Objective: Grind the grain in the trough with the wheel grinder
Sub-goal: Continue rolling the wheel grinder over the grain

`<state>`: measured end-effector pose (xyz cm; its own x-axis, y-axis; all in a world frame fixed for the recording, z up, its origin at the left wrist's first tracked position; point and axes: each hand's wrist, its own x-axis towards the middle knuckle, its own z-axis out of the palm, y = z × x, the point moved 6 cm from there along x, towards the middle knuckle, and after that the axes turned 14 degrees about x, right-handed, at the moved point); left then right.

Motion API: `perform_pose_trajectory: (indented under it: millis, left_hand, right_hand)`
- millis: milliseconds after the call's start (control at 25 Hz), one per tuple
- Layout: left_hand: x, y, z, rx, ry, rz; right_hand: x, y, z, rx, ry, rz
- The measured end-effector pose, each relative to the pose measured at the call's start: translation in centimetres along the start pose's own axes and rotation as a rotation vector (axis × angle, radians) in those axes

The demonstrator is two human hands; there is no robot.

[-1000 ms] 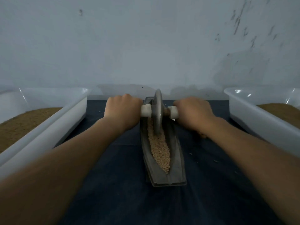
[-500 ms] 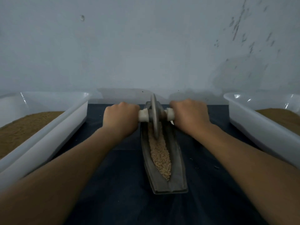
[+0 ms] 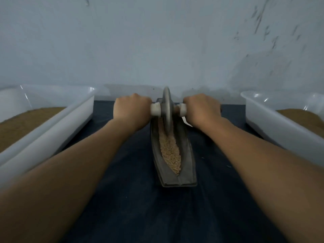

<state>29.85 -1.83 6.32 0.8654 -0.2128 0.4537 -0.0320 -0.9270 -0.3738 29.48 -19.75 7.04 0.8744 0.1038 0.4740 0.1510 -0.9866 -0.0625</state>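
Grain [image 3: 169,152] pale and granular, boat-shaped metal trough [image 3: 186,163], grey disc wheel grinder [image 3: 167,109]

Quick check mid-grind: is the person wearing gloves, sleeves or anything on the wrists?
No. The left hand and right hand are bare, without gloves. The left forearm and right forearm are uncovered as far as the frame shows; no sleeve edge, watch or band appears at either wrist. Rings cannot be judged: the fingers are hidden.

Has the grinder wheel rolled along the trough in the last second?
No, not noticeably: the wheel stays at the far end of the trough, as before. Only the camera view has shifted.
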Motion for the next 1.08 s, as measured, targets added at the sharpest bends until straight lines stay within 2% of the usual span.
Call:
perform_pose_trajectory:
  millis: [80,120,240,280,320,400,480,560,640,720,800,880,960,1080]
  left_hand:
    - [-1.0,-0.4,0.3,-0.042,-0.049,0.028]
    - [-2.4,-0.7,0.4,-0.039,-0.003,0.066]
    - [-6.1,-1.0,-1.5,0.053,0.367,0.199]
    - [-5.7,-0.8,-2.3,0.087,0.438,0.217]
    - [-5.0,-0.5,-2.0,0.118,0.407,0.205]
    - [-3.0,0.2,-0.6,0.109,0.203,0.130]
    - [-0.6,0.1,-0.3,0.048,0.050,0.019]
    - [0.2,0.1,-0.4,-0.007,-0.032,0.004]
    - [-1.7,-0.2,-0.6,-0.008,0.018,0.078]
    - [-4.8,-0.5,-0.9,0.022,0.221,0.176]
    - [-5.6,-0.8,-1.4,0.037,0.300,0.176]
    - [-4.4,-0.5,0.1,-0.006,0.196,0.116]
    - [-2.0,-0.4,0.6,-0.066,0.004,0.002]
    - [-1.3,-0.4,0.6,-0.100,-0.094,0.009]
  right_hand:
    - [-0.2,-0.6,-0.5,-0.050,-0.086,-0.052]
    - [-1.6,-0.4,-0.8,-0.056,-0.095,-0.124]
    - [-6.6,1.0,-1.5,-0.004,0.042,-0.201]
    - [-7.2,1.3,-1.7,-0.004,0.105,-0.196]
    - [-7.2,1.3,-1.5,-0.032,0.139,-0.197]
    - [-5.3,0.8,-0.3,-0.064,0.107,-0.135]
    - [-1.6,0.0,0.1,-0.002,0.035,-0.045]
    - [0.5,-0.3,0.1,0.023,-0.074,-0.013]
    - [-1.3,0.1,-0.5,0.004,-0.139,-0.101]
    - [-5.4,0.4,-1.6,-0.055,-0.014,-0.229]
    - [-7.2,0.4,-2.3,-0.095,0.100,-0.241]
    - [-5.2,-0.2,-1.5,-0.107,0.086,-0.209]
    - [-1.9,-1.1,-0.7,-0.035,0.021,-0.098]
    - [-0.3,-1.0,-0.6,-0.015,-0.105,-0.107]
